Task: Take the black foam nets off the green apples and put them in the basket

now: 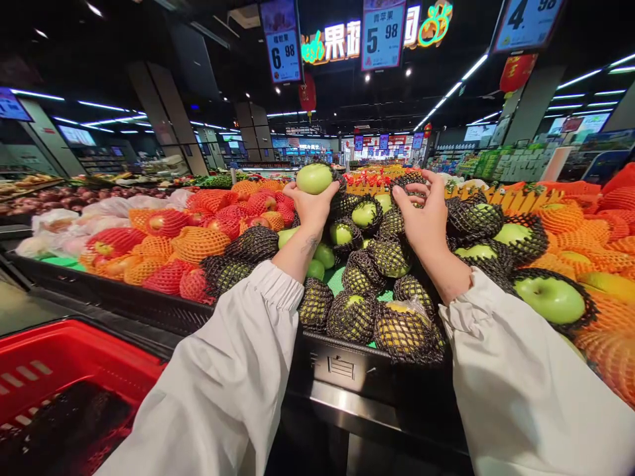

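Between the thumb and fingers of the left hand [312,206] sits a green apple [314,178], gripped from below and raised over the display, its upper skin bare. Across from it, at about the same height, the right hand [427,215] has its thumb and fingers partly curled with a gap between them; dark mesh [411,183] shows in that gap, though I cannot tell whether the fingers hold it or it lies behind them. Below and between the hands spread black-netted green apples [364,271], resting on a green liner [335,279], with a few bare green apples [325,256] just beside the left wrist. Nearer the body than both hands runs the front edge of a black tray [317,347]. To the left of the left hand lie fruits in orange and red nets [198,243], and farther out that way, fruit in clear plastic bags [106,218]. Well below the left hand, to its left, stands a red basket [89,344] with something dark inside. Right of the right wrist is a large green apple in black netting [548,299], with orange-netted fruit [615,350] beyond it. High above both hands hangs a price sign [381,33] reading 5.98
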`<state>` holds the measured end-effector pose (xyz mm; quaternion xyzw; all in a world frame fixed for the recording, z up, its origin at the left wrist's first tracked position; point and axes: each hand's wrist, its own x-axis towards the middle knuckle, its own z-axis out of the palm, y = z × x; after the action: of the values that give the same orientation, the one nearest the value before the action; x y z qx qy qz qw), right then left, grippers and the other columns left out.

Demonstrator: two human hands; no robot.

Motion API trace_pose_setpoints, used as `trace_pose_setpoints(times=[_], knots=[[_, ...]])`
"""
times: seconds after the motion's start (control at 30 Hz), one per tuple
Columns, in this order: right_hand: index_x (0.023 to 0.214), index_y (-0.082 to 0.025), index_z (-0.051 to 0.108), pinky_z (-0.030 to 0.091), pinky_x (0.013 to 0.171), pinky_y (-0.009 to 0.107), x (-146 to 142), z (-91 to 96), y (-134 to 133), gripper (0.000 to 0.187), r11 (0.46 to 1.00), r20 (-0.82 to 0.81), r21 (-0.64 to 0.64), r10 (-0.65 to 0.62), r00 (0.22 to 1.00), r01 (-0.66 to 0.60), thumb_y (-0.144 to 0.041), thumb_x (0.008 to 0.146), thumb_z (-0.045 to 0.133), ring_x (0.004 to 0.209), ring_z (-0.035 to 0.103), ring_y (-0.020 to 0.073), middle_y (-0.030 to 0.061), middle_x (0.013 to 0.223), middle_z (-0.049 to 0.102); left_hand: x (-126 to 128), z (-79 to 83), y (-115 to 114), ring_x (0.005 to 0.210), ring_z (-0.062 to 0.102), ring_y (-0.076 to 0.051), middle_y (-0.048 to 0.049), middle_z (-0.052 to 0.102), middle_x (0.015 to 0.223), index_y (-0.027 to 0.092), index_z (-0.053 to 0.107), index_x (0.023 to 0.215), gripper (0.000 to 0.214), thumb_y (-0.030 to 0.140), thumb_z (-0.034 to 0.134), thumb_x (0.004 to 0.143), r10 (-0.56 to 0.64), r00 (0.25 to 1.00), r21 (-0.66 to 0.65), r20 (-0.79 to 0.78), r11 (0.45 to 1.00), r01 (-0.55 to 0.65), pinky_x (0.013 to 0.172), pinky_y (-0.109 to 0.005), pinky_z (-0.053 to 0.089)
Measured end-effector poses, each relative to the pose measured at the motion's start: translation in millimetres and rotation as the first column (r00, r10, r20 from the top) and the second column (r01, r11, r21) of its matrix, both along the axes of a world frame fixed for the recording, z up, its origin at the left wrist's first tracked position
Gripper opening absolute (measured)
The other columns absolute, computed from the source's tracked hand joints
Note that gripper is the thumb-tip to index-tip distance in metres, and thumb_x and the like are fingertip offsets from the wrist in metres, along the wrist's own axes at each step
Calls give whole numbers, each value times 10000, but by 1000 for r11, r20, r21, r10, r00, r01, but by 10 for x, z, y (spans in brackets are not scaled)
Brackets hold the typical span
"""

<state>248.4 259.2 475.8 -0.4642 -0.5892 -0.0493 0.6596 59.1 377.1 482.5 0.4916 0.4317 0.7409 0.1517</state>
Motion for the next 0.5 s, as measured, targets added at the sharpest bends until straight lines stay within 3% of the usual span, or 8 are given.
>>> trace_pose_setpoints(times=[0.1, 0.27, 0.4, 0.5], knots=[[1368, -241, 448, 529, 905, 448, -29, 20, -16, 638, 1000, -103, -4, 18, 994, -19, -672, 903, 512, 999, 656, 256, 128, 1158, 664, -9, -13, -83, 1237, 613, -294, -149, 538, 1322, 260, 285, 1189, 810, 282, 884, 643, 44, 993, -7, -111, 999, -45, 1091, -471, 475], [1276, -234, 497, 492, 946, 488, -59, 49, -85, 612, 999, -159, 25, -16, 987, 20, -725, 946, 342, 989, 659, 266, 132, 1126, 679, 70, -2, -215, 1323, 528, -318, -164, 447, 1372, 215, 360, 1209, 776, 187, 845, 604, 74, 930, 122, -361, 992, -31, 1159, -451, 424], [1227, -241, 500, 451, 995, 501, -43, 46, -114, 621, 993, -221, 31, -103, 970, 113, -723, 969, 205, 1037, 638, 272, 133, 1113, 667, 239, 185, -198, 1311, 533, -310, -157, 477, 1362, 199, 375, 1257, 777, 241, 829, 628, 61, 909, 127, -413, 992, -8, 1134, -436, 438], [1232, -232, 486, 445, 1004, 497, -49, 37, -127, 624, 991, -297, 6, -123, 947, 131, -697, 977, 156, 1043, 630, 276, 143, 1111, 656, 458, 364, -145, 1289, 561, -310, -174, 510, 1395, 194, 398, 1295, 770, 360, 814, 668, 2, 890, 2, -455, 1000, -1, 1080, -429, 471]])
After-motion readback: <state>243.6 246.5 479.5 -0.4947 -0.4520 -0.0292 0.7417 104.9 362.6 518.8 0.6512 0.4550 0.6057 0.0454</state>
